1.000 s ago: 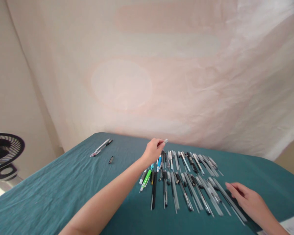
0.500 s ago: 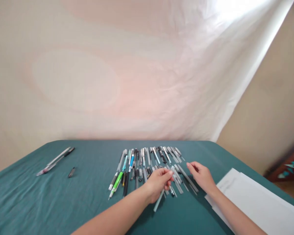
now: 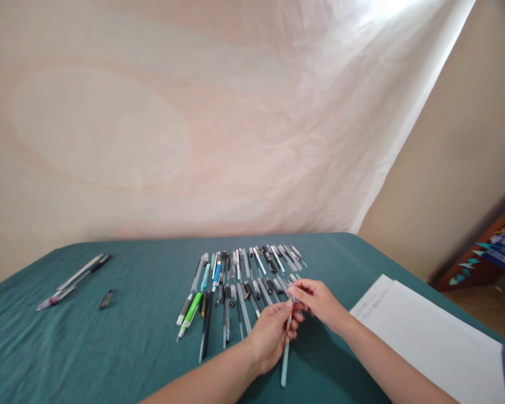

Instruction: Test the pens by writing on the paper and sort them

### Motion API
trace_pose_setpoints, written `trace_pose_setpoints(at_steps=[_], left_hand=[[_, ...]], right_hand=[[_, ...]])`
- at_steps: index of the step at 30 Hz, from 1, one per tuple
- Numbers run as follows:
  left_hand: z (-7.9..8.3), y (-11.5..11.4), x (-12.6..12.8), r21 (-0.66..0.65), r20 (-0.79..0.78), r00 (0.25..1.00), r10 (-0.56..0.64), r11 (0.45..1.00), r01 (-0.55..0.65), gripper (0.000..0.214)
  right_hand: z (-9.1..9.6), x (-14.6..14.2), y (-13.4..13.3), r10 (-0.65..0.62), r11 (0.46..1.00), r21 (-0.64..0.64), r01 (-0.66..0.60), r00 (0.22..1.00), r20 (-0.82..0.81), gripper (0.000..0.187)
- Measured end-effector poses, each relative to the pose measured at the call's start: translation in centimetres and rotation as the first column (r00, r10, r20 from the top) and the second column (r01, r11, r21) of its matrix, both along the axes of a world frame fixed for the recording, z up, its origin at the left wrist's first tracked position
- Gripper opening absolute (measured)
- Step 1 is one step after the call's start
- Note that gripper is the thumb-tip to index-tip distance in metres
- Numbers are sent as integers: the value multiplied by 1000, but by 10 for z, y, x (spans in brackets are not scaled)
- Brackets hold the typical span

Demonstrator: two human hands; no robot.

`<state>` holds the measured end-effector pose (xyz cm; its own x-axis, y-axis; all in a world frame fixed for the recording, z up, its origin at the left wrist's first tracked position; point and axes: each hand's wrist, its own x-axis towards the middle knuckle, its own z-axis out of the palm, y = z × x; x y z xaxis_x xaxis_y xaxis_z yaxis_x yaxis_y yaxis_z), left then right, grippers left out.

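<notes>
My left hand (image 3: 273, 335) grips a pale translucent pen (image 3: 285, 356) by its upper half, its tip pointing down toward me. My right hand (image 3: 317, 300) pinches the pen's top end, fingers closed on the cap. Both hands hover just in front of two rows of several pens (image 3: 239, 275) laid side by side on the teal tablecloth (image 3: 143, 342). A green pen (image 3: 190, 315) and a blue pen (image 3: 216, 276) lie at the left of the rows.
White sheets of paper (image 3: 425, 336) lie at the right on the table. At the far left lie a couple of pens (image 3: 73, 274) and a small dark cap (image 3: 106, 299). A pale cloth backdrop (image 3: 193, 123) hangs behind the table.
The view swung right. My left hand carried the pale pen from the far row back toward me, and my right hand came over from the table and took hold of its top end.
</notes>
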<state>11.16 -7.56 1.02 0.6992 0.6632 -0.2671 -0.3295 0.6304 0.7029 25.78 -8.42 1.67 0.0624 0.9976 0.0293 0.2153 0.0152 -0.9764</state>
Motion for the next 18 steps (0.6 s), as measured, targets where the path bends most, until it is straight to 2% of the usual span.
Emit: trace_pose_setpoints(at_steps=[8,18], left_hand=[[-3,-3,-1,15,-9,998,-63,998,63,25],[6,-8,-4,47,-56,991,-122,991,125,25]], right_hand=[[3,-7,-3,-11,997,-74,3,994,-112,30],[1,-7,-3,-14,994,-105,-2,987,-159,30]])
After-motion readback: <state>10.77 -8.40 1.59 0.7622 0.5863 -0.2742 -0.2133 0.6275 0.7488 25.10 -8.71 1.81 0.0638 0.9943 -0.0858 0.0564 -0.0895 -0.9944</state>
